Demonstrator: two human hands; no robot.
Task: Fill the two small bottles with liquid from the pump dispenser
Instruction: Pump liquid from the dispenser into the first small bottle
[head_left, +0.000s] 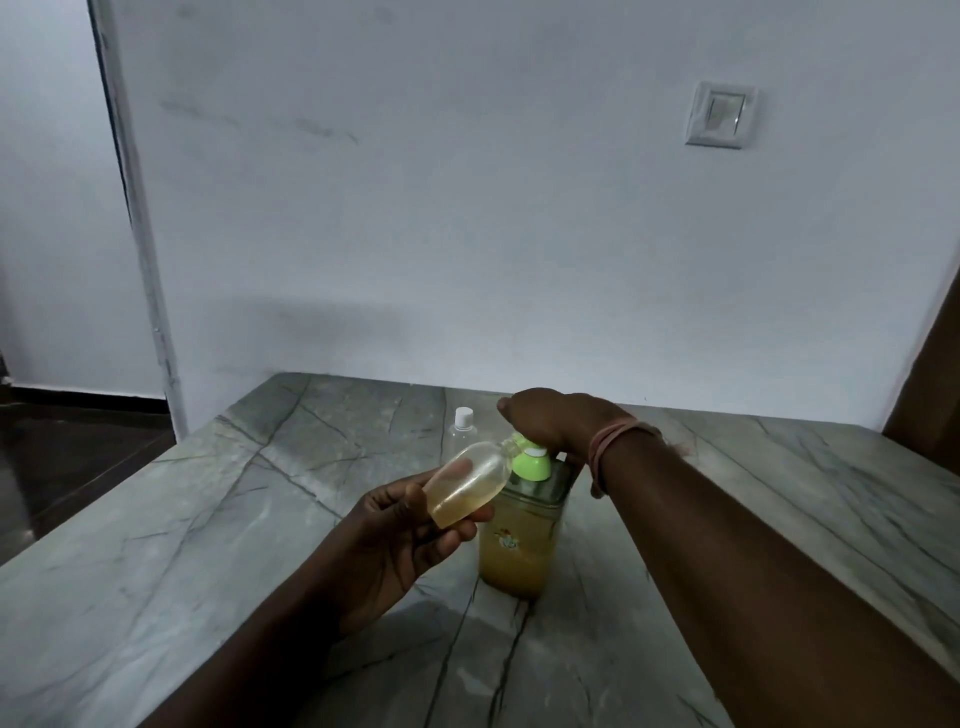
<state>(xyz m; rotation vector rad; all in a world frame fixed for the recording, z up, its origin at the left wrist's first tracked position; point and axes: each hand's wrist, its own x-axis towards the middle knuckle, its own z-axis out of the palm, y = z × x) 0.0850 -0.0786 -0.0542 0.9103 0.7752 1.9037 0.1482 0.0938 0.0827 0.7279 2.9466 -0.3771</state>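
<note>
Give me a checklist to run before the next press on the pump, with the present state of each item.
1. Left hand grips the tilted small bottle: ok.
2. Bottle mouth at the green pump nozzle: looks ok, exact alignment cannot tell.
3. Right hand rests on the pump head, ready to press: ok.
4. Room left in the held bottle: ok, yellow liquid pools only along its lower side.
5. Pump dispenser upright on the marble table and holding liquid: ok.
6. Second small bottle ready for filling: not ok, white cap on, looks empty.
</note>
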